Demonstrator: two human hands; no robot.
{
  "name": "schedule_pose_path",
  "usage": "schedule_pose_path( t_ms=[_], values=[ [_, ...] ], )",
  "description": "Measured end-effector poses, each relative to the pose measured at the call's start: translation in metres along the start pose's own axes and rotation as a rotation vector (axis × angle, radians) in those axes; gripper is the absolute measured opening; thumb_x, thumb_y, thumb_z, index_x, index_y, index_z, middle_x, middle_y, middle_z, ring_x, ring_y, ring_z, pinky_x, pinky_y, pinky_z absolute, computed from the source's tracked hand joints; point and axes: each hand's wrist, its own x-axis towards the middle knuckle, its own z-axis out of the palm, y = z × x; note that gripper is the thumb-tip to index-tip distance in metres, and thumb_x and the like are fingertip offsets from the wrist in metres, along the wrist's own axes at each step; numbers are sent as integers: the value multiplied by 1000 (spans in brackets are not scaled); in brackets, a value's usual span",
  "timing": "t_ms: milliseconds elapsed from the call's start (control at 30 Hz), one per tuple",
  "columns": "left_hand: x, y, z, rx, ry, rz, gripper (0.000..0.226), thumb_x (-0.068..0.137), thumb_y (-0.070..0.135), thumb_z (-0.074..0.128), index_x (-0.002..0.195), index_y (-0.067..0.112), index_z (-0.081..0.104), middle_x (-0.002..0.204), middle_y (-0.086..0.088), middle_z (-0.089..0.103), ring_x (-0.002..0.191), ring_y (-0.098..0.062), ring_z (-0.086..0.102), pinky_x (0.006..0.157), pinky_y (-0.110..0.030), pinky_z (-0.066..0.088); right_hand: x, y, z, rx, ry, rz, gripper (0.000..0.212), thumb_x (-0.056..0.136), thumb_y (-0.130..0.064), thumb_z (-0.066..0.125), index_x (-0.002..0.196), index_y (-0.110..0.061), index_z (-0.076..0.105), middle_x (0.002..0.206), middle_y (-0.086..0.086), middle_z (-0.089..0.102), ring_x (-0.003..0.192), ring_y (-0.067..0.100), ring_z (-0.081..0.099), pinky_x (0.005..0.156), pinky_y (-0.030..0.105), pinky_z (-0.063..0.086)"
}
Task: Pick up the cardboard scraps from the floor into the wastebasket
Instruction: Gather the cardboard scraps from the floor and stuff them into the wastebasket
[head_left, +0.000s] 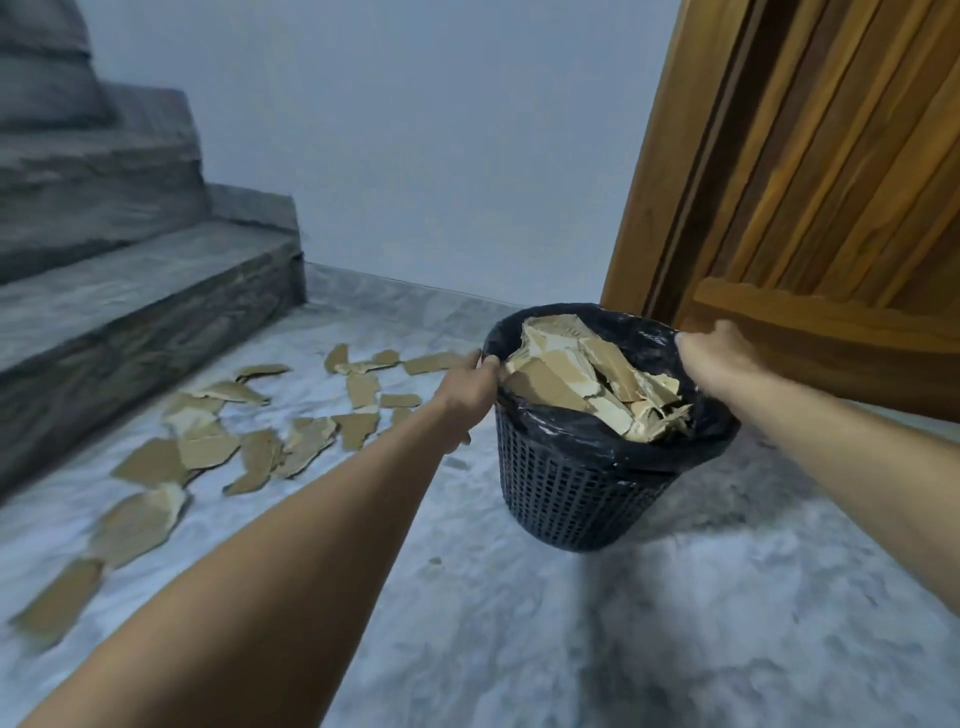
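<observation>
- Farthest left, grey stone steps (130, 291) rise against the pale wall (415, 130).
- At the foot of the lowest step, torn cardboard scraps (208, 447) lie scattered flat over the marbled grey floor (519, 623). They run in a loose band from the near left edge toward the wastebasket, and some overlap.
- The left hand (467, 387) reaches forward on a bare arm and grips the left side of the wastebasket's rim. Its thumb and fingers are curled onto the edge of the bag.
- A dark blue plastic mesh wastebasket (571, 499) sits just right of the scattered pieces. It leans slightly, and whether its base touches the floor cannot be told.
- A black plastic bag (649, 338) lines the basket and folds over its rim.
- More cardboard pieces (587, 384) are heaped inside the bag, up to about rim height.
- The right hand (719, 353) holds the far right side of the rim, with its fingers curled over the bag edge.
- A brown wooden door (831, 182) stands behind the basket, at the right.
</observation>
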Motion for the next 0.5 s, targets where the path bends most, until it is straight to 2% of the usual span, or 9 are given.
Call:
schedule_pose_path(
  t_ms=[100, 200, 233, 333, 433, 500],
  values=[
    [8, -9, -28, 1, -11, -19, 55, 107, 49, 32, 155, 24, 38, 158, -9, 38, 136, -40, 45, 95, -51, 45, -38, -54, 12, -132, 28, -185, 64, 104, -31, 42, 161, -17, 18, 164, 9, 30, 146, 35, 34, 112, 41, 33],
    [18, -22, -60, 80, 82, 62, 54, 109, 43, 30, 152, 14, 43, 157, -12, 43, 140, -38, 42, 115, -50, 36, -63, -101, 47, -225, 8, -343, 61, 104, -33, 41, 159, -16, 22, 159, 13, 36, 140, 35, 41, 100, 39, 39],
    [20, -29, -72, 115, 110, 95, 53, 109, 40, 30, 152, 13, 43, 157, -13, 43, 143, -36, 40, 118, -46, 33, -71, -114, 64, -253, -13, -380, 60, 104, -33, 41, 158, -15, 24, 156, 16, 38, 136, 36, 44, 95, 38, 39],
    [22, -71, -108, 201, 236, 113, 48, 108, 35, 38, 151, 17, 44, 150, -14, 52, 138, -35, 47, 109, -40, 38, -94, -146, 124, -335, -75, -491, 57, 103, -34, 41, 154, -15, 27, 149, 18, 41, 128, 38, 48, 97, 43, 45],
    [11, -131, -138, 295, 433, -2, 46, 103, 34, 43, 146, 18, 47, 142, -15, 58, 132, -37, 49, 107, -48, 42, -114, -164, 190, -411, -124, -570, 53, 101, -36, 43, 149, -15, 33, 145, 18, 44, 128, 39, 48, 100, 46, 45],
    [-5, -167, -156, 364, 465, -48, 49, 103, 34, 41, 149, 18, 42, 152, -12, 47, 144, -37, 34, 115, -56, 32, -121, -166, 235, -395, -187, -547, 59, 100, -39, 46, 153, -17, 31, 149, 16, 42, 132, 39, 47, 103, 47, 44]
  ],
)
